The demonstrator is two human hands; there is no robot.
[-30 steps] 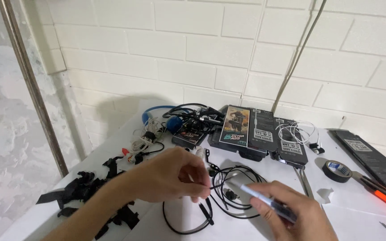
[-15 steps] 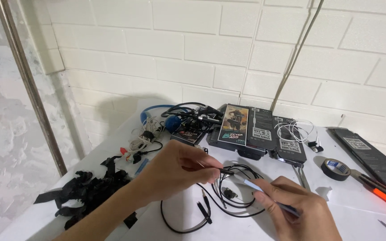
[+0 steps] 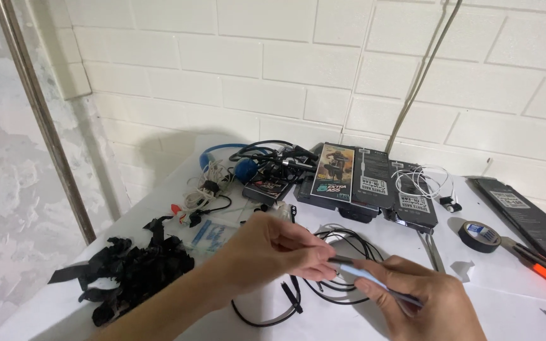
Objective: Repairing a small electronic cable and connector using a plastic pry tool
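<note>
Head view, both hands low at centre over the white table (image 3: 526, 297). Right hand (image 3: 428, 303) grips a slim pale blue-grey tool (image 3: 374, 283), pen-like, fingers clenched around its shaft; the tool slants up and left, its dark tip meeting the left hand (image 3: 279, 246). Left hand: thumb and forefinger pinched together at that tip, grasping something too small to identify; cannot tell whether it is a wire end or the tool tip itself. Directly beneath the hands, a loose coil of black cable (image 3: 342, 265) lies on the table, with another black loop trailing towards the near edge. To the left, well apart, a heap of black straps (image 3: 131, 268). Behind the hands, a row of dark flat retail boxes (image 3: 368, 180) lies side by side near the white brick wall (image 3: 285, 69); a tangle of black wires and a blue headset (image 3: 235, 163) beside them. White earphone cable (image 3: 421, 180) rests on the rightmost box. Right side: roll of black tape (image 3: 479, 235), lying flat.
</note>
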